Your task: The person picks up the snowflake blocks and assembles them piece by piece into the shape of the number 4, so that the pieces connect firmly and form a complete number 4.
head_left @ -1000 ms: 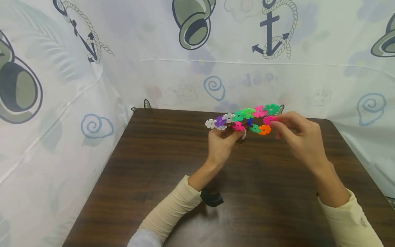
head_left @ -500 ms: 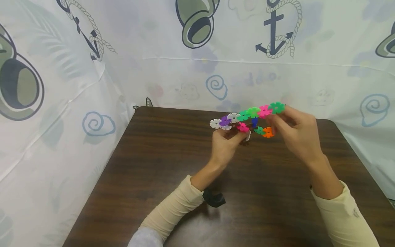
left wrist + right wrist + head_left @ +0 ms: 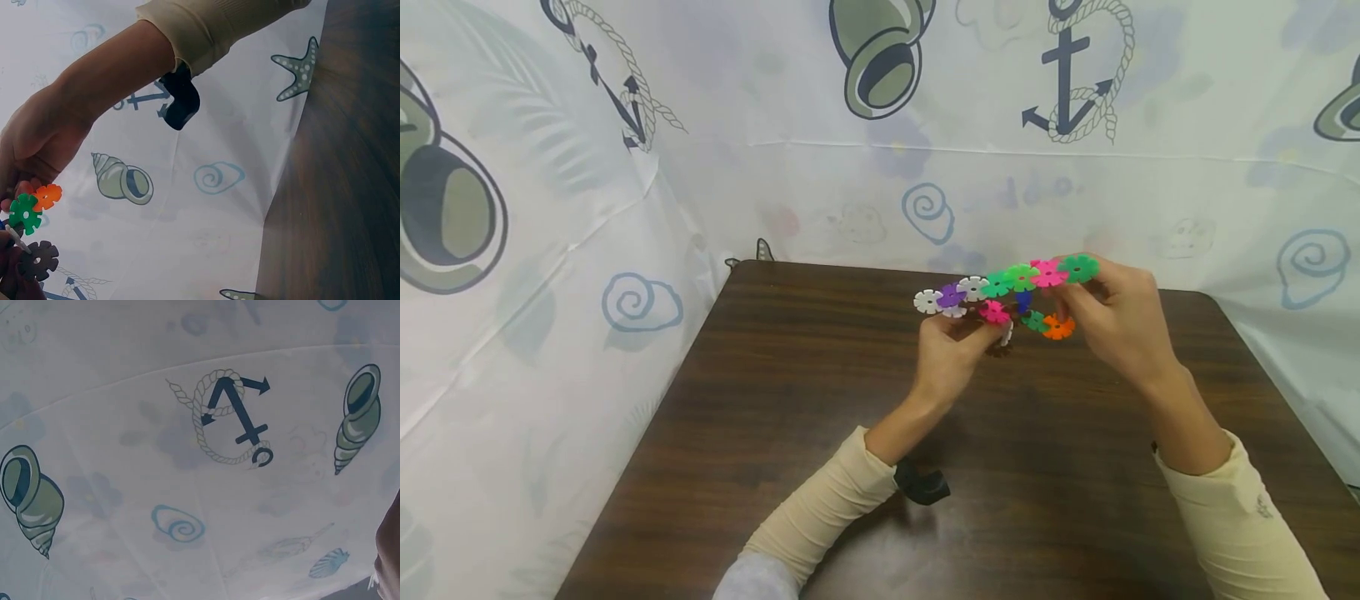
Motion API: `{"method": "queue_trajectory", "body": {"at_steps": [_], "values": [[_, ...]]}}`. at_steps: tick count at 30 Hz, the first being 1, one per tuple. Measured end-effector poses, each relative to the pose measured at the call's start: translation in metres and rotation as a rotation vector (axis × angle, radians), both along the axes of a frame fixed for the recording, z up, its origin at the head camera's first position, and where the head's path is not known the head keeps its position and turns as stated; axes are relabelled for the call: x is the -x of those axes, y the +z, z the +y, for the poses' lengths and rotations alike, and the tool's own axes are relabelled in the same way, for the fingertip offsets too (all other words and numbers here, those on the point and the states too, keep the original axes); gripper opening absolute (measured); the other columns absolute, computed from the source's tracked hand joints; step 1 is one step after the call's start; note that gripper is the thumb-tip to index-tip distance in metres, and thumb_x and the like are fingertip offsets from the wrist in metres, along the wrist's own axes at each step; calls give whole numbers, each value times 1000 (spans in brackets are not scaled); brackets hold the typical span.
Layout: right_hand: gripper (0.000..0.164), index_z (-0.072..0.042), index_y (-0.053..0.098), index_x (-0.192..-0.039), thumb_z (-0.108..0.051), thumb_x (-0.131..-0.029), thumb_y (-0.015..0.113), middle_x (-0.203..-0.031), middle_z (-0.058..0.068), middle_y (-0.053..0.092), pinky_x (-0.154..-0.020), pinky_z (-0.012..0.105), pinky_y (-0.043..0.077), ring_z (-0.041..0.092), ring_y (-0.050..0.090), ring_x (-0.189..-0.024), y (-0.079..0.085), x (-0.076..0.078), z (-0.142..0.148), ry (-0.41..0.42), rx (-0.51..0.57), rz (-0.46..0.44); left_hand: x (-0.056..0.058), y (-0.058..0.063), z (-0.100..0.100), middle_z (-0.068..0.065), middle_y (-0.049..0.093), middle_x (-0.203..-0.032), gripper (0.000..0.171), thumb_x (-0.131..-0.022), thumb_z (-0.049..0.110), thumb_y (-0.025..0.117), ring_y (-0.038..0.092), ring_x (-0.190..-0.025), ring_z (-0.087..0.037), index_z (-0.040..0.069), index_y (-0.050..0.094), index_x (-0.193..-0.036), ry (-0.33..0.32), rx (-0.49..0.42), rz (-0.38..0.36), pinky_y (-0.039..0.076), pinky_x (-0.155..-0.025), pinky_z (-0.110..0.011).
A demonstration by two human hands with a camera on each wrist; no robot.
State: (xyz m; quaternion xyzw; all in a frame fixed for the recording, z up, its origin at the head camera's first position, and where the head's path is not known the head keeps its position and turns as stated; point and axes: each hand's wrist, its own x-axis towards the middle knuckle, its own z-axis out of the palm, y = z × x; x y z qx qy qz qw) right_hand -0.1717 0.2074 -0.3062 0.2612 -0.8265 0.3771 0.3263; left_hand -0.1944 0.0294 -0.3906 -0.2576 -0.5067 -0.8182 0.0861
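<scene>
Over the far part of the table, both hands hold up one joined chain of flower-shaped plastic snowflake discs (image 3: 1021, 277), white, purple, green, pink, blue and orange. My left hand (image 3: 951, 358) pinches it from below, its thumb by a pink disc (image 3: 995, 313). At the chain's right end my right hand (image 3: 1123, 325) has its thumb and fingers around the edge, behind a green disc (image 3: 1081, 268); the exact grip is hidden. An orange disc (image 3: 1059, 327) hangs lower, just beside those fingers. In the left wrist view a brown disc (image 3: 39, 260) shows under the chain.
The dark wooden table (image 3: 790, 375) lies below, its far edge behind the hands. A white cloth (image 3: 820, 200) printed with shells and anchors encloses the back and left. A black wrist mount (image 3: 922, 483) sticks out from the left sleeve.
My right hand has shifted left and closer in; the pink disc seen at its fingertips earlier is now hidden by the hand. The left hand keeps its hold, drifting slightly right.
</scene>
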Motion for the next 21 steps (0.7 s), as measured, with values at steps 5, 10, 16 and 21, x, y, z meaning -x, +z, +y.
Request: {"method": "queue_trajectory", "body": {"at_steps": [5,10,16,21], "values": [[12,1,79,-98,7,-92,70,-72,-2,71,-65,6,50,-9,59,-63,0,1,-3,-9,7,-37,0,0,-1,-34,71,-91,21,-90,-3,68,70,-69,-10,-16,68,-106,9,2,-30,62,-65,-28],[11,1,79,-97,7,-92,71,-71,6,71,-69,6,52,-8,63,-66,-1,4,-4,-17,17,-56,0,1,0,-25,75,-93,21,-88,-4,68,71,-73,-9,-17,69,-105,32,-3,-80,63,-67,-29],[10,-1,79,-97,3,-93,71,-67,10,68,-62,7,49,-10,61,-65,2,8,-3,-23,-47,-77,0,0,1,-33,73,-98,23,-88,-5,69,72,-76,-7,-18,69,-107,47,-35,-99,63,-67,-27],[12,-1,79,-101,-2,-96,68,-71,11,70,-65,7,49,-8,59,-66,7,9,-1,-33,-100,-129,0,-1,2,-32,74,-99,23,-88,-4,71,73,-78,-6,-18,69,-106,63,-37,-97,62,-68,-26]]}}
